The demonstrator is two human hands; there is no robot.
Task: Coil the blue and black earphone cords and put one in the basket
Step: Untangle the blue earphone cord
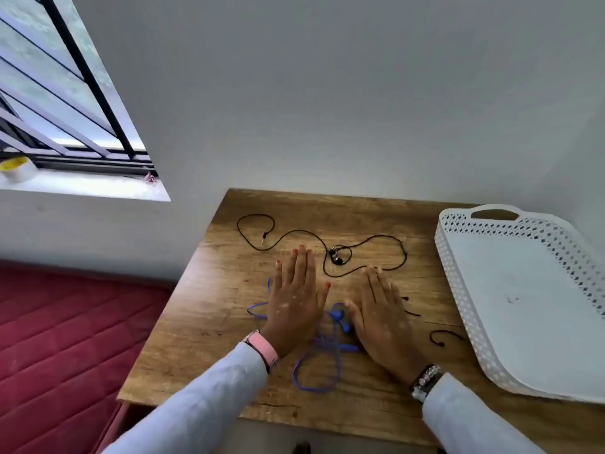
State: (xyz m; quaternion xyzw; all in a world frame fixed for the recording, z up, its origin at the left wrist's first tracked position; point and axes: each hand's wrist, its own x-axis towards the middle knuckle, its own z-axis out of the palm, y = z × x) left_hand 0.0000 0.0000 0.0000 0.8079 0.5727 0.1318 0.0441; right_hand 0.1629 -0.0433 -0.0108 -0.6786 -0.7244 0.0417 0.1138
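Note:
The black earphone cord (296, 231) lies uncoiled in loose curves across the far part of the wooden table (212, 309), its earbuds (336, 256) together near the middle. The blue earphone cord (319, 365) is spread out nearer to me, partly under both hands. My left hand (296, 299) rests flat, fingers straight, on the table and over part of the blue cord. My right hand (381, 316) also lies flat with straight fingers, beside the blue earbuds (342, 321). The white perforated basket (458, 290) stands on the table's right side with nothing in it.
A red quilted mattress (65, 339) lies left of the table. A grey wall runs behind the table. A barred window (65, 93) sits at upper left, with a tape roll (18, 168) on its sill. A short black cord piece (442, 337) lies near the basket.

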